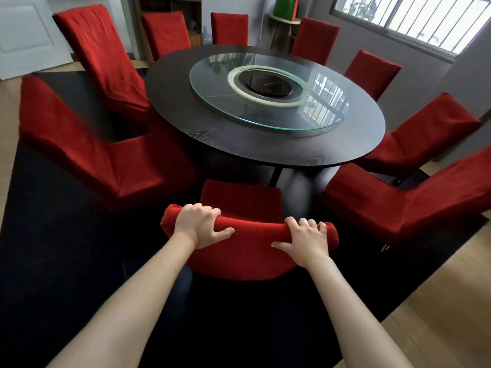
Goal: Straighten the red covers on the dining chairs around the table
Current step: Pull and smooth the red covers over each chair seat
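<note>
Hands first: I see my left hand (pixel 198 224) and my right hand (pixel 305 241) both clamped on the top edge of the nearest dining chair's red fabric cover (pixel 247 251), fingers curled over the far side of the backrest and thumbs pressing the near face. The left grips close to the left corner, the right close to the right corner, the two well apart. This chair sits just below my view, its covered seat (pixel 240 195) pointing toward the round dark wooden table (pixel 265 144). On the table lies a round glass turntable (pixel 268 112) with a dark disc (pixel 268 83) in its middle. More red-covered chairs ring the table: two at my left (pixel 87 147) (pixel 103 57), three at the far side (pixel 229 27), and several at my right (pixel 414 205). A dark rug (pixel 66 248) lies beneath everything on the pale wood floor (pixel 451 301). A barred window (pixel 414 19) shows at upper right.
</note>
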### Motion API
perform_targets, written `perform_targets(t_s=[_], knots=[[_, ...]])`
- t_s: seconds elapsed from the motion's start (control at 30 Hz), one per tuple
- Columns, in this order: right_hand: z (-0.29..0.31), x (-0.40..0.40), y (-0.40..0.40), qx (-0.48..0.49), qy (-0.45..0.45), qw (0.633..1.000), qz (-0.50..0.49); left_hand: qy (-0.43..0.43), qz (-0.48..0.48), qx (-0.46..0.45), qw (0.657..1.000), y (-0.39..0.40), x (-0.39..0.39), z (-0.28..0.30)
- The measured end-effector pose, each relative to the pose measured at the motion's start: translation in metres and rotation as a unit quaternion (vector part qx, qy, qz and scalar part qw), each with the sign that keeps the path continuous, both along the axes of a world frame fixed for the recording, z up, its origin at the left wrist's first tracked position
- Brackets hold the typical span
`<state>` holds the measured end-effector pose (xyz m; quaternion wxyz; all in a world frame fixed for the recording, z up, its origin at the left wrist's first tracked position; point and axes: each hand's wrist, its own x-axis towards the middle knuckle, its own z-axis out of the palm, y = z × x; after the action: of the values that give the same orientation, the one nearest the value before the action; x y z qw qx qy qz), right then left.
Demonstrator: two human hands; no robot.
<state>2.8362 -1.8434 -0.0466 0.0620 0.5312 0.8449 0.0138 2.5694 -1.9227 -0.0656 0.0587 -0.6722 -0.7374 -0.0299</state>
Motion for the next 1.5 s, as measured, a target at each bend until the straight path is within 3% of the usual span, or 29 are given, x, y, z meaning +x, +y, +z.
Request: perform_targets(t_s=[0.17,0.33,0.47,0.6,0.83,1.23,1.5], knots=[[0.005,0.001,-0.006,-0.023,0.034,0.999,-0.024,-0.007,-0.026,-0.019,0.999,-0.005,0.0,0.005],[0.012,0.017,-0.02,-0.009,0.071,0.995,-0.071,-0.077,-0.076,0.007,0.994,-0.009,0.001,0.011],[0.019,0.036,-0.026,-0.005,0.088,0.991,-0.101,-0.133,-0.128,0.058,0.981,0.002,0.037,0.026],[0.025,0.064,-0.025,0.003,0.137,0.98,-0.143,-0.147,-0.173,0.048,0.973,0.019,0.083,0.04],[0.032,0.163,-0.005,0.015,0.179,0.96,-0.216,-0.138,-0.233,0.053,0.961,0.063,0.174,0.057],[0.031,0.377,0.072,0.007,0.178,0.953,-0.244,-0.203,-0.218,0.071,0.952,0.162,0.379,0.05],[0.017,0.471,0.144,-0.007,0.188,0.947,-0.26,-0.206,-0.228,0.04,0.951,0.236,0.472,0.034]])
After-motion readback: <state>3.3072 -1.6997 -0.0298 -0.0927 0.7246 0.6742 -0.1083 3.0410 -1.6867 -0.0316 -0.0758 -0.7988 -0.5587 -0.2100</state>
